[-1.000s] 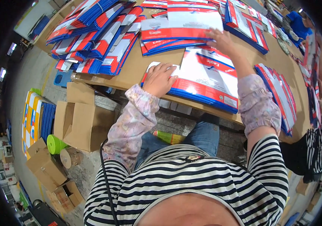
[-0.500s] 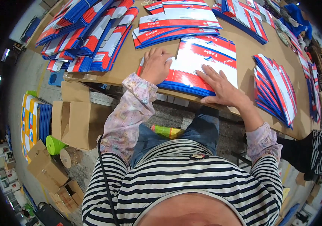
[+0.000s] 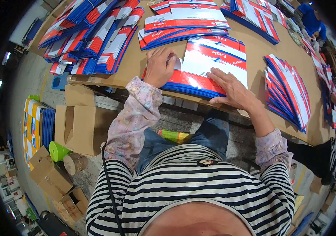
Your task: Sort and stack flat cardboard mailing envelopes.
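Observation:
A stack of flat printed cartons point(image 3: 199, 76) in white, red and blue lies before me at the table's near edge. My left hand point(image 3: 160, 67) is at the stack's left end, its fingers bent around the raised end flap of the top carton; the palm hides part of that flap. Lying flat on the stack's right part, my right hand point(image 3: 231, 88) has its fingers stretched out and its thumb near the front edge. Just beyond the stack is a fanned pile of similar flat cartons point(image 3: 187, 23).
Tied bundles of flat cartons point(image 3: 93, 39) are heaped at the table's left. Another fanned pile point(image 3: 288, 92) lies to the right. Below the table's left edge stand an open cardboard box point(image 3: 83, 126) and a green roll point(image 3: 58, 151). Co-workers point(image 3: 311, 19) are at the far right.
My left hand has shifted slightly left, and its fingers have curled more around the flap. My right hand has barely moved. A co-worker's arm has come in at the far right.

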`<state>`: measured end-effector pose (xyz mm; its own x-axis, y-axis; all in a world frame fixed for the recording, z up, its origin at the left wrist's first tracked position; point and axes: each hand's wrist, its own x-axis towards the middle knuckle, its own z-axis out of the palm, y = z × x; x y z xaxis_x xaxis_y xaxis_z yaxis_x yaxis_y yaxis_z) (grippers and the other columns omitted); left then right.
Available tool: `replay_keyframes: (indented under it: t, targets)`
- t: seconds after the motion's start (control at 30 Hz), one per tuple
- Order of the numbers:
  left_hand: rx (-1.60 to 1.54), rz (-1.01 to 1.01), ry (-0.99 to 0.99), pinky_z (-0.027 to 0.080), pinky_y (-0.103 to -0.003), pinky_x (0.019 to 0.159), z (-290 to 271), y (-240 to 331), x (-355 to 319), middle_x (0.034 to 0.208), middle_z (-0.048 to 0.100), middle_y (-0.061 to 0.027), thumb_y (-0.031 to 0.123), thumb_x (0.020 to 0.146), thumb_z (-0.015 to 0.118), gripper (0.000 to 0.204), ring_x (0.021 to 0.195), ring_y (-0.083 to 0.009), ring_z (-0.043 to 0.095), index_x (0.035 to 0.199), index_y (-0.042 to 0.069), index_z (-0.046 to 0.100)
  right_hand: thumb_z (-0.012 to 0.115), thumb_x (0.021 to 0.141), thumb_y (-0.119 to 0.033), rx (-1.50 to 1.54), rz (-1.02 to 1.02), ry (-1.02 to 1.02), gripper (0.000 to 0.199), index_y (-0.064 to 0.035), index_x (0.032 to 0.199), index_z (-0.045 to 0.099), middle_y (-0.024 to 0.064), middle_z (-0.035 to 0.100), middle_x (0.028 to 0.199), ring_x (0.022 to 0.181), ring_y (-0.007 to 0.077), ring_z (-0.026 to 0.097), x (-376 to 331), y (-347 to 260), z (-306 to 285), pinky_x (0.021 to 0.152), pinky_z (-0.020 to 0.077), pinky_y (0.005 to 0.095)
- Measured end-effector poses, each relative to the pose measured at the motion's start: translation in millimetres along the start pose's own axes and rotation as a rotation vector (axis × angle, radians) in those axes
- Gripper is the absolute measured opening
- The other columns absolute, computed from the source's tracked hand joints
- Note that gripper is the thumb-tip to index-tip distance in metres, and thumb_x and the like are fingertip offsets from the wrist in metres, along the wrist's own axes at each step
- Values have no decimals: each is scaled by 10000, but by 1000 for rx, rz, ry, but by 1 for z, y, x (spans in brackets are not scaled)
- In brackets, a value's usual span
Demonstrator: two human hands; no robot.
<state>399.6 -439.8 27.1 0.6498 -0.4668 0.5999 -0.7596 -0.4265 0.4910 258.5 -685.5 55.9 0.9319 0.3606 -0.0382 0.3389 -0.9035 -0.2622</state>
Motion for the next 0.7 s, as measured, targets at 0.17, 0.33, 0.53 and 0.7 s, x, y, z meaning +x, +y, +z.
replay_keyframes:
  t: [0.17,0.33,0.53,0.7]
  targets:
    - [-71,61,-5,365,-357,830,-2,6,8,814,571,-79,137,873,566,93,838,-260,543,909,52,575,647,769,-547,-30,-11,86,853,-82,1424,361,198,385,1440,1335,356,366,-6,-2,1,1095,321,457]
    - [-194,-20,-24,311,-354,873,-10,20,11,815,572,-72,133,857,583,83,818,-242,549,865,53,562,639,834,-429,-123,-34,168,731,-74,1413,368,198,401,1424,1313,353,396,-14,-14,4,1073,346,446]
    - [-286,-54,-13,362,-356,862,-22,30,22,847,587,-82,155,886,587,120,828,-254,556,913,38,583,509,846,-63,-262,-72,224,585,-69,1411,355,151,369,1465,1355,303,363,-23,-26,-11,1106,305,472]
    - [-501,-261,249,441,-299,848,-52,12,22,948,626,-88,170,950,544,172,937,-189,579,1005,19,604,454,872,-31,-371,-78,396,528,-60,1393,376,159,419,1428,1323,291,413,-38,-36,-88,1086,336,483]
